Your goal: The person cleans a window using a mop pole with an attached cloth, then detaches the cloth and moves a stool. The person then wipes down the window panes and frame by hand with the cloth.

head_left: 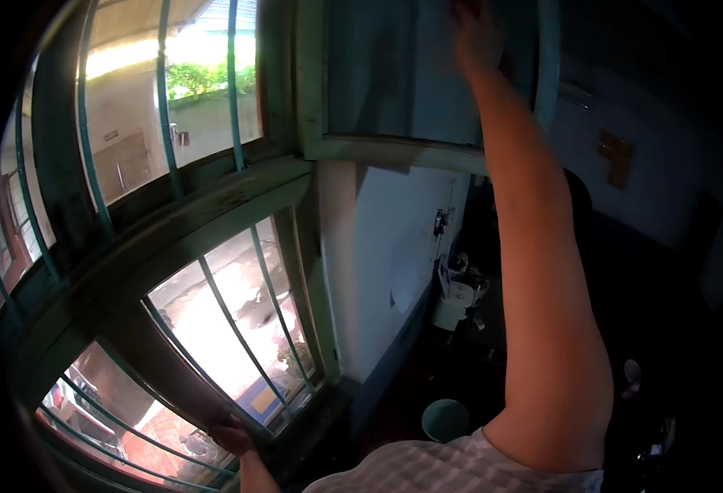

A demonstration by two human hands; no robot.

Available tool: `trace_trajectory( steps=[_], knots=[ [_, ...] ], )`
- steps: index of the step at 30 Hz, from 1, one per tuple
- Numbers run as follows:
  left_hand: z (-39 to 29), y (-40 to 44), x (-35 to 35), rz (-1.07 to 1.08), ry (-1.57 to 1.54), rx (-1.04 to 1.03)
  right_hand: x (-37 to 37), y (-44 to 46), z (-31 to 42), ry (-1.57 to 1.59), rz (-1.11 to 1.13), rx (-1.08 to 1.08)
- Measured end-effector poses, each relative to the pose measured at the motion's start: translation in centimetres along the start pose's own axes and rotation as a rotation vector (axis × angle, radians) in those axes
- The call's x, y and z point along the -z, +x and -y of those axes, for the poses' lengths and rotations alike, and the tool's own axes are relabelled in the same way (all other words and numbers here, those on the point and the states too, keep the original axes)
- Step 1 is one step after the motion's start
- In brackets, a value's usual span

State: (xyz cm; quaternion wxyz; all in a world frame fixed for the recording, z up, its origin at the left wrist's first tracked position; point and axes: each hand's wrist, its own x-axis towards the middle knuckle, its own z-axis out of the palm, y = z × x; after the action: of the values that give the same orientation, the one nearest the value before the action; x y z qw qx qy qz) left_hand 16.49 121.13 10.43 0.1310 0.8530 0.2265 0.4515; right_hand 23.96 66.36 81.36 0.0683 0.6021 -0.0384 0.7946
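My right arm stretches far up, and my right hand (pixel 478 37) is at the top edge in front of a dark window shutter panel (pixel 411 82) that stands swung open. Its fingers are dim, smeared and partly cut off, so whether they touch the panel cannot be told. Low on the left, my left hand (pixel 231 435) is closed on the wooden window frame (pixel 201 374), at the foot of the post between two lower panes. Bluish-green bars (pixel 234 82) run across the window openings.
Bright outdoor ground and a green hedge (pixel 205 80) show through the window. Below the panel is a pale wall (pixel 394 238). A white container (pixel 453 306) with small items stands beyond it. Lower down is a round greenish object (pixel 445 420). A brown cross-shaped piece (pixel 615 158) hangs on the right wall.
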Motion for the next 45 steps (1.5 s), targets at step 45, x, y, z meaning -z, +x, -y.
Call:
trace_trajectory(
  steps=[45],
  knots=[
    [-0.8,0.2,0.6,-0.08,0.061,-0.063,10.1,-11.3,-10.0,-0.363,0.46,0.44]
  ],
)
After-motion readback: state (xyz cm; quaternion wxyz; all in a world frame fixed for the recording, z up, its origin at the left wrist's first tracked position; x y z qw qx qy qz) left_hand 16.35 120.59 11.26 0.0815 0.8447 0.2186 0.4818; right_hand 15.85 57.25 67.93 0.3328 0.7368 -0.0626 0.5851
